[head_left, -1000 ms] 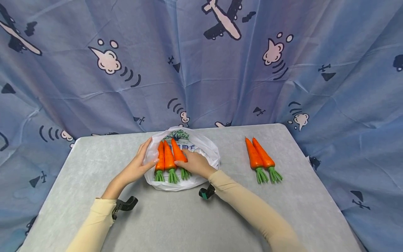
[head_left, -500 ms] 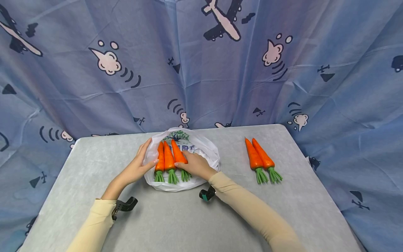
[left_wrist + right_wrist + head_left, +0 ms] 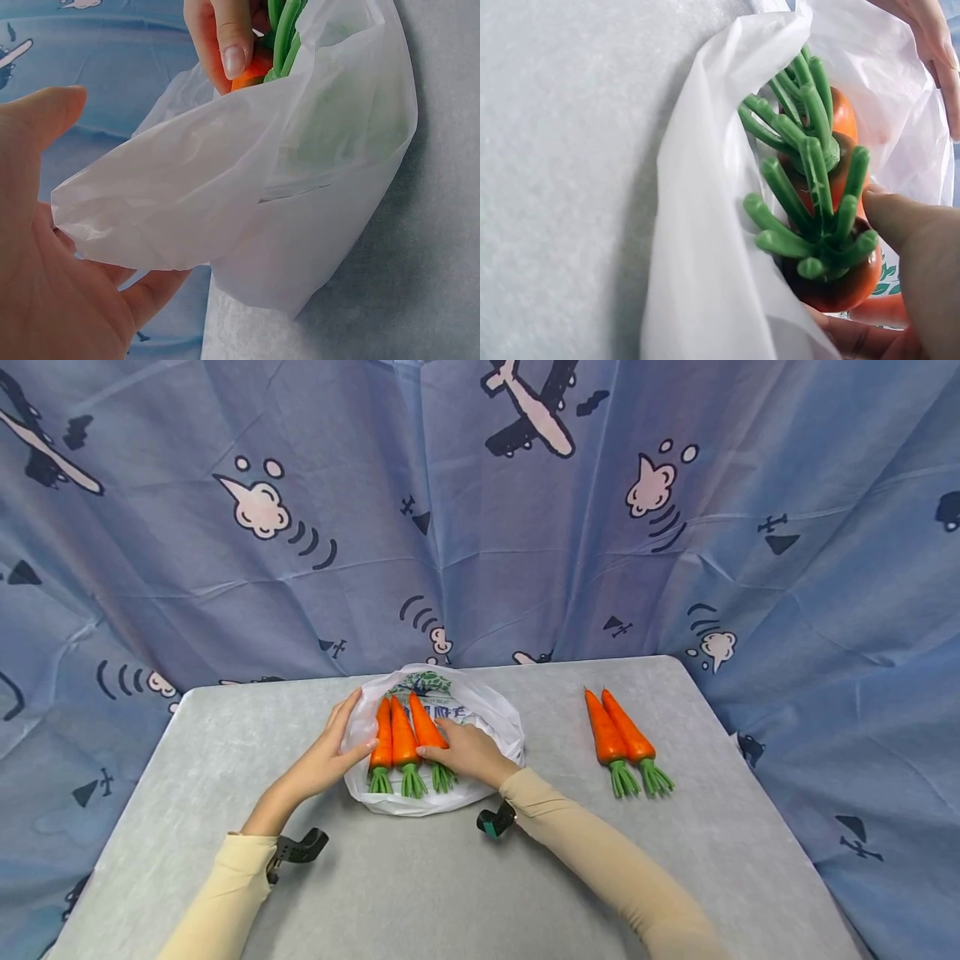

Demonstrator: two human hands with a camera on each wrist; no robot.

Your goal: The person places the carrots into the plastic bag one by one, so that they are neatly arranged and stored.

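In the middle of the grey table (image 3: 420, 877) lies a thin, crinkly white plastic bag (image 3: 480, 714) with 3 smooth orange toy carrots (image 3: 403, 739) in it. Their green stalks are stubby and shiny. The left hand (image 3: 330, 758) holds the bag's left edge, thumb curled over it. The right hand (image 3: 468, 752) holds the right-most carrot in the bag. The bag has a green tree picture and dark writing, too small to read. 2 more carrots (image 3: 618, 737) lie side by side, well apart on the right. The tabletop looks felt-like. Behind hangs a wrinkled blue cloth (image 3: 480, 510) with planes and clouds.
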